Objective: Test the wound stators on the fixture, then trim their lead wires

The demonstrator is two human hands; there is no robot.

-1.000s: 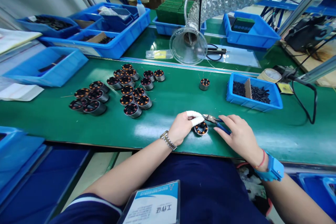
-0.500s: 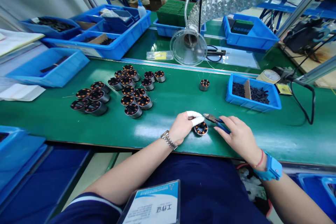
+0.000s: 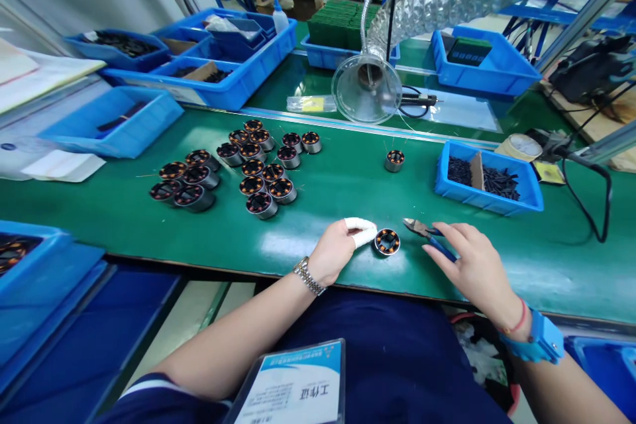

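Note:
A motor stator (image 3: 387, 242), a metal ring with copper windings inside, rests on the green bench before me. My left hand (image 3: 342, 245), with white finger covers, is at its left side. The thumb and a finger meet in a pinch by the rim; anything between them is too small to make out. My right hand (image 3: 470, 262) grips diagonal cutters (image 3: 430, 236) by their blue handles. Their jaws point left, a short way to the right of the stator and apart from it.
Several more stators (image 3: 261, 204) stand in groups on the left, and a single stator (image 3: 394, 160) is farther back. A blue box (image 3: 489, 200) holds short black tubes on the right. A clear extraction hood (image 3: 366, 89) hangs above the bench; blue trays (image 3: 112, 122) line the left.
My left hand has drawn back left from over the stator's rim to its side. My right hand has moved the cutters away to the right. The view has shifted slightly.

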